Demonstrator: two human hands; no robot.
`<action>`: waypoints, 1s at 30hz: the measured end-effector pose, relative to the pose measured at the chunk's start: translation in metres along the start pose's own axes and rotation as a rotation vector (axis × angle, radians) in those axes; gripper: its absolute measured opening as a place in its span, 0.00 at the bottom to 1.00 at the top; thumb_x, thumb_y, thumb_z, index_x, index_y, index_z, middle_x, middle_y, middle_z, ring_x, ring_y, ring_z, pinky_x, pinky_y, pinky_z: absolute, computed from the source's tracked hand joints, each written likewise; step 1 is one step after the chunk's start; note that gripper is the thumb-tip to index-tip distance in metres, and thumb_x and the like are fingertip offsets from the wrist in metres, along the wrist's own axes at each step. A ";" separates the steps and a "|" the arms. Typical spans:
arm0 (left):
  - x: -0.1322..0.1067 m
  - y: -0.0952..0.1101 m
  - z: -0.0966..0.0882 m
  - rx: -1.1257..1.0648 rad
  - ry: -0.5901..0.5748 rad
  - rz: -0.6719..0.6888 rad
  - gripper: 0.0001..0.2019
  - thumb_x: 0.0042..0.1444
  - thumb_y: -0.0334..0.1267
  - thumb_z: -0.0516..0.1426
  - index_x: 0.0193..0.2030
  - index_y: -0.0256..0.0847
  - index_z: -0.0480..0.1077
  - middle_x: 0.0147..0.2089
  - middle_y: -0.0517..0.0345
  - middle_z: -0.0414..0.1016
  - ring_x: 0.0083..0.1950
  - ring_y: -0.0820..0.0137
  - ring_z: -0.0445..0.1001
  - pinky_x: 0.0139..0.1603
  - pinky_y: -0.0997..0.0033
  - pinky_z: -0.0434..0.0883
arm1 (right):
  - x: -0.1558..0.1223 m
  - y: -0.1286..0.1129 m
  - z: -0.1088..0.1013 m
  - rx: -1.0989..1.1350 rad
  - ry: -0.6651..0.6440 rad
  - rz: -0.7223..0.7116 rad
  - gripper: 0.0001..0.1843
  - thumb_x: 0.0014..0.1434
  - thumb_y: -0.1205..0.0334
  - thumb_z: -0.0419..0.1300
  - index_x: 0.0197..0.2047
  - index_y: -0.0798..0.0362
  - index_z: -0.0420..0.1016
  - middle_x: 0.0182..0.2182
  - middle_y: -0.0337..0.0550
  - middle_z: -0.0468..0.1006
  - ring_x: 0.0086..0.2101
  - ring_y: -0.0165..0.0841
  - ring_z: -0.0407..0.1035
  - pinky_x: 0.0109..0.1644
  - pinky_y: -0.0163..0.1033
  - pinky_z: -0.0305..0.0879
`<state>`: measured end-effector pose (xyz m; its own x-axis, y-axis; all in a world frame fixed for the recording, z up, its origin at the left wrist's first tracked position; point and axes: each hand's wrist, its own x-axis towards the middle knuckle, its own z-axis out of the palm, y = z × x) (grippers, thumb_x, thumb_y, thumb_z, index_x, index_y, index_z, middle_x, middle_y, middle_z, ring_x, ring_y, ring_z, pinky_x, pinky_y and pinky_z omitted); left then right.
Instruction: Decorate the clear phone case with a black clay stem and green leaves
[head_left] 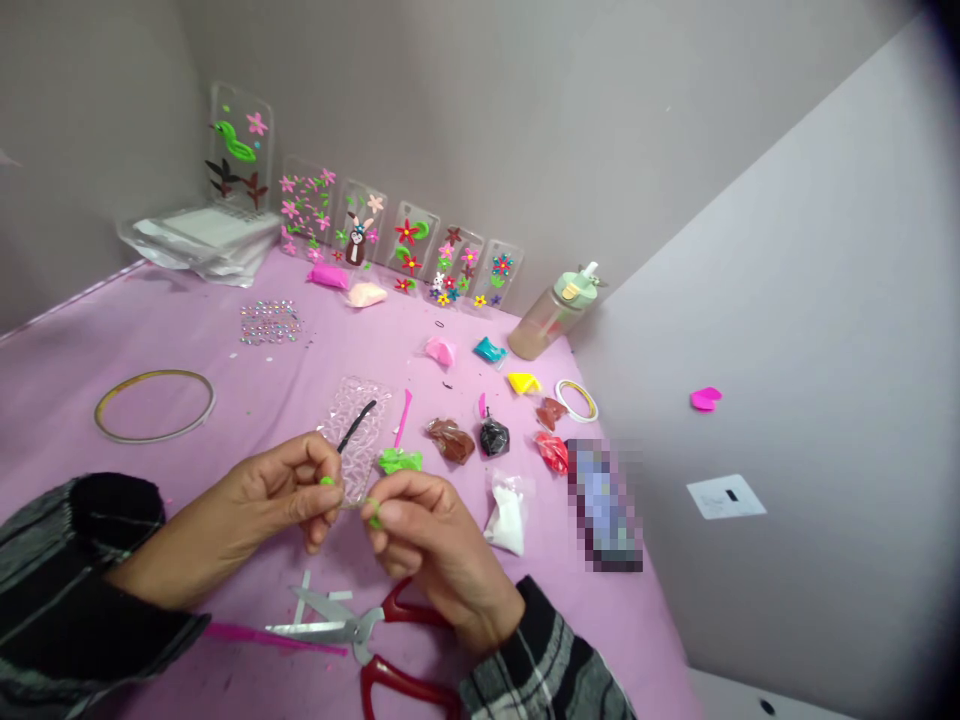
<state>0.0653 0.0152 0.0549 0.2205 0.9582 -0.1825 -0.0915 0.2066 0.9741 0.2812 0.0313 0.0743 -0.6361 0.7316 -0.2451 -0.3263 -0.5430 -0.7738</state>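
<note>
My left hand (281, 495) pinches a small bit of bright green clay (327, 481) between thumb and fingertips. Close beside it, my right hand (427, 525) is closed on another bit of green clay, mostly hidden by the fingers. Behind the hands lies a clear patterned sheet or case (360, 415) with a thin black strip (356, 427) across it. A packet of green clay (400, 460) sits just past my right fingertips. Below the hands, red-handled scissors (360, 628) lie spread, partly under my right wrist.
Packets of brown (451, 440), black (494, 438) and white clay (508, 518) lie to the right, near a blurred phone (606, 505). Decorated clear cases (307, 210) lean on the wall beside a bottle (551, 318). Leftward are a hoop-like tape roll (155, 375) and rhinestones (270, 322).
</note>
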 end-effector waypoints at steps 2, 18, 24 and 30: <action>0.000 0.000 0.002 0.026 -0.015 -0.007 0.20 0.56 0.56 0.75 0.32 0.45 0.76 0.26 0.65 0.75 0.27 0.70 0.75 0.31 0.75 0.77 | -0.001 -0.007 -0.004 0.076 0.032 -0.097 0.20 0.58 0.46 0.83 0.38 0.51 0.85 0.24 0.30 0.75 0.18 0.19 0.44 0.24 0.33 0.40; 0.001 -0.005 -0.006 -0.074 0.173 -0.098 0.20 0.44 0.59 0.81 0.39 0.55 0.90 0.40 0.59 0.92 0.44 0.61 0.90 0.47 0.72 0.86 | 0.008 0.003 -0.006 -0.012 0.151 -0.079 0.26 0.56 0.37 0.82 0.37 0.52 0.83 0.24 0.30 0.76 0.19 0.20 0.44 0.25 0.35 0.41; -0.002 0.005 -0.001 -0.021 0.151 -0.010 0.34 0.54 0.77 0.71 0.25 0.45 0.77 0.20 0.62 0.73 0.22 0.71 0.69 0.25 0.74 0.72 | 0.007 0.006 -0.004 0.019 0.126 -0.084 0.29 0.61 0.34 0.79 0.34 0.52 0.79 0.22 0.28 0.73 0.18 0.20 0.44 0.24 0.34 0.42; -0.001 0.001 -0.003 -0.030 0.178 0.035 0.30 0.56 0.73 0.72 0.35 0.46 0.80 0.26 0.63 0.77 0.27 0.72 0.74 0.31 0.77 0.75 | 0.007 0.009 -0.003 -0.037 0.157 -0.046 0.28 0.58 0.37 0.82 0.37 0.52 0.79 0.24 0.29 0.75 0.19 0.20 0.47 0.25 0.34 0.42</action>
<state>0.0622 0.0150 0.0560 0.0411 0.9843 -0.1719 -0.1252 0.1758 0.9764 0.2758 0.0330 0.0640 -0.5030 0.8124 -0.2949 -0.3248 -0.4939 -0.8066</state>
